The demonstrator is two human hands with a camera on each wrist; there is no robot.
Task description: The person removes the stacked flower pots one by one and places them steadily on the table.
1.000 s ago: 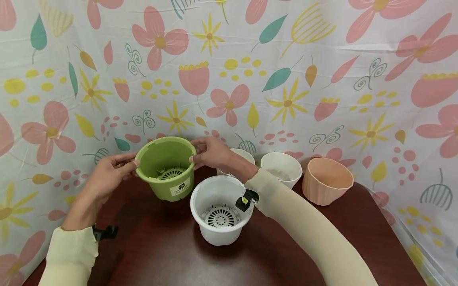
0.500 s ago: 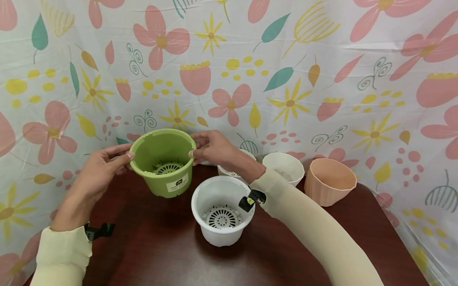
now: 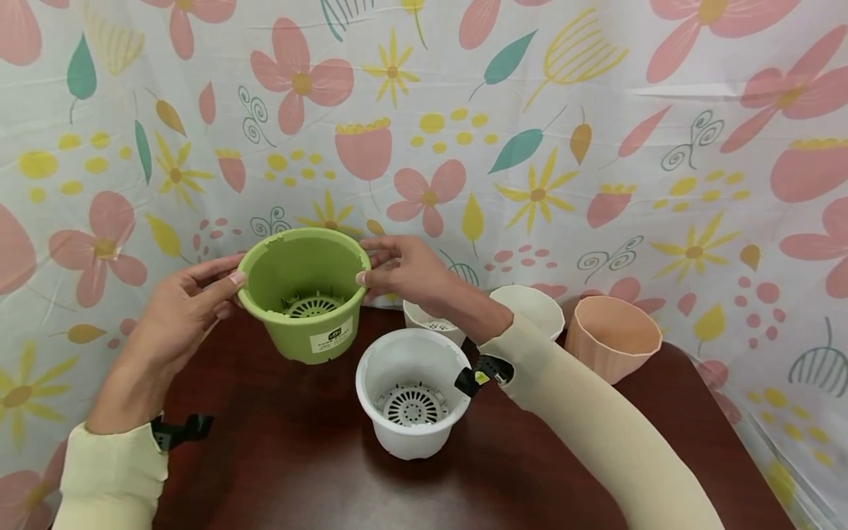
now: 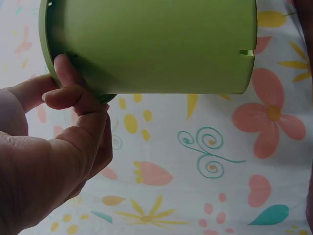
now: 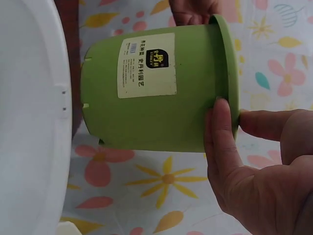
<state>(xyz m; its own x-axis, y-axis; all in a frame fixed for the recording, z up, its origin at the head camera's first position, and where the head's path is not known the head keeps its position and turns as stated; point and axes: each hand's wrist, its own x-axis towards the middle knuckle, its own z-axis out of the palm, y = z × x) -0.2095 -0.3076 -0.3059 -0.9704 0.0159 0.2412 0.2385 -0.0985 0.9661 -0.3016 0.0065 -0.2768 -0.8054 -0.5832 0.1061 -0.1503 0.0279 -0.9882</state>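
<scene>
A green plastic flowerpot (image 3: 285,335) with a slotted bottom hangs a little above the table, held between both hands. My left hand (image 3: 179,309) pinches its rim at the left, the thumb on the edge. At the right side, my right hand (image 3: 424,276) pinches the rim too. The right wrist view shows the right hand (image 5: 259,171) with its thumb over the rim and fingers beneath, and a pale label (image 5: 146,81) on the pot wall. A white flowerpot (image 3: 411,442), also slotted inside, stands on the table in front, below the right wrist.
Behind the right arm stand a white pot (image 3: 424,316), partly hidden, another white pot (image 3: 530,305), and a ribbed peach pot (image 3: 612,342). The dark wooden table (image 3: 291,456) meets a flower-printed curtain (image 3: 424,110) at the back.
Both hands have raised the green flowerpot slightly, toward the curtain, keeping their grip on its rim. The white flowerpot and the pots at the back have stayed in place.
</scene>
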